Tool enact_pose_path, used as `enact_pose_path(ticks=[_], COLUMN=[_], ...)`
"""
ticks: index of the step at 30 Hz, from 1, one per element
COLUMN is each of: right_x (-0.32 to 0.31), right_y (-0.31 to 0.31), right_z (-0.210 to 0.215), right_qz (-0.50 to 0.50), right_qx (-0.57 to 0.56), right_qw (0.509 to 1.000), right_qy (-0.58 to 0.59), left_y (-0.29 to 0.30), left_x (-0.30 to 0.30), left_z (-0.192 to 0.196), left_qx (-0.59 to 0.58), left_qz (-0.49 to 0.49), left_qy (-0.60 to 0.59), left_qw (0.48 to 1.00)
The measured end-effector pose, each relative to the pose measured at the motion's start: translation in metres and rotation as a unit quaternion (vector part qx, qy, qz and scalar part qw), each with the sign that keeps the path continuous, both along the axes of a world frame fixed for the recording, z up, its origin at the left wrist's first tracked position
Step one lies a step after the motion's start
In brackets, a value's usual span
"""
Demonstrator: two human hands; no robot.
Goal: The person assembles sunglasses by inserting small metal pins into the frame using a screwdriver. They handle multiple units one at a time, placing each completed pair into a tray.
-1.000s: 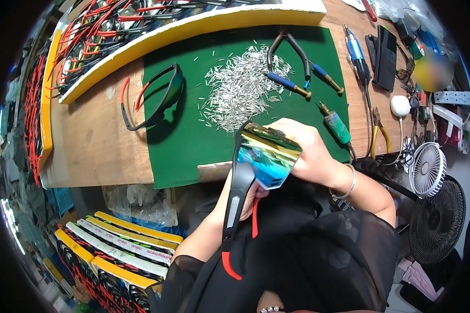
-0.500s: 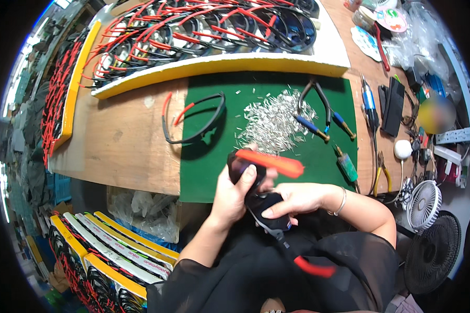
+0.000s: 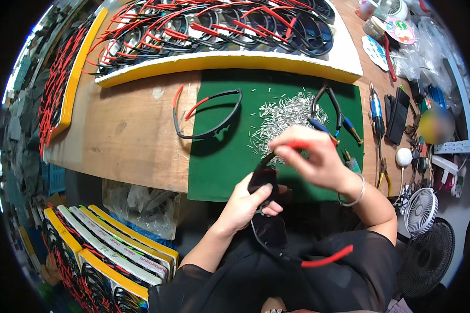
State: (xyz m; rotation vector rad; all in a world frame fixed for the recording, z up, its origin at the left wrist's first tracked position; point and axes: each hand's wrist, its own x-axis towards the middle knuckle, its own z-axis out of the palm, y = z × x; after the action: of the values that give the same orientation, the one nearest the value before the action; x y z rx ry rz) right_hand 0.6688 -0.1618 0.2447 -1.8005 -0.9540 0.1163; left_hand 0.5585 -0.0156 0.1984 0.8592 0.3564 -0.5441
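Observation:
My left hand [image 3: 241,204] is closed around a pair of dark sunglasses [image 3: 271,232] by one lens, thumb pressed on the lens face. My right hand [image 3: 318,163] pinches the upper temple arm of the same pair near its hinge; the red tip of that arm is partly hidden by the fingers. The other temple, with its red end, points down and right over my lap. On the green mat [image 3: 219,177] beyond my hands lies a heap of small silvery metal pieces [image 3: 282,117]. An eyeglass frame [image 3: 210,134] with red temple tips rests to its left.
Blue-handled pliers [image 3: 339,112] lie beside the heap, a green-handled tool [image 3: 353,163] below them. A yellow-edged tray [image 3: 224,62] of sunglasses stands at the back; more trays [image 3: 120,237] sit lower left. A blue screwdriver-like tool [image 3: 376,110] and fans [image 3: 422,211] are right.
My right hand has moved from the lower lens up to the upper temple arm and now grips it. The left hand still holds the sunglasses. The view has shifted slightly.

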Motion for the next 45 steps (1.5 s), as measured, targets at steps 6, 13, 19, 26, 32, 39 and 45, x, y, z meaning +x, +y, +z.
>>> enact_pose_path(ticks=[6,13,19,26,32,39,45], right_x=[0.022,0.067,0.02,-0.025,-0.04,-0.051,-0.05], right_y=[0.017,0.054,-0.002,-0.048,-0.045,-0.055,-0.079], right_z=[-0.001,-0.043,-0.002,0.006,-0.001,0.011,0.0], right_qz=[0.094,0.016,-0.075,-0.169,-0.13,-0.075,0.021], right_qx=[-0.144,-0.268,-0.138,-0.108,-0.103,0.005,-0.137], right_qw=[0.985,0.908,0.947,0.93,0.92,0.987,0.976], right_qy=[-0.023,-0.32,-0.281,-0.307,-0.355,-0.142,0.17], left_y=[0.057,0.151,0.185,0.183,0.057,-0.02,-0.03], left_x=[-0.011,-0.021,-0.019,0.021,0.0,0.016,0.016], left_z=[0.015,0.0,-0.01,-0.019,0.025,0.029,0.026], left_qx=[0.016,0.19,0.276,0.719,0.429,0.096,0.204], left_qz=[0.107,0.52,0.435,0.279,0.266,0.245,0.092], left_qy=[0.045,-0.013,-0.006,0.006,-0.273,-0.142,-0.197], left_qw=[0.993,0.832,0.857,0.637,0.819,0.954,0.955])
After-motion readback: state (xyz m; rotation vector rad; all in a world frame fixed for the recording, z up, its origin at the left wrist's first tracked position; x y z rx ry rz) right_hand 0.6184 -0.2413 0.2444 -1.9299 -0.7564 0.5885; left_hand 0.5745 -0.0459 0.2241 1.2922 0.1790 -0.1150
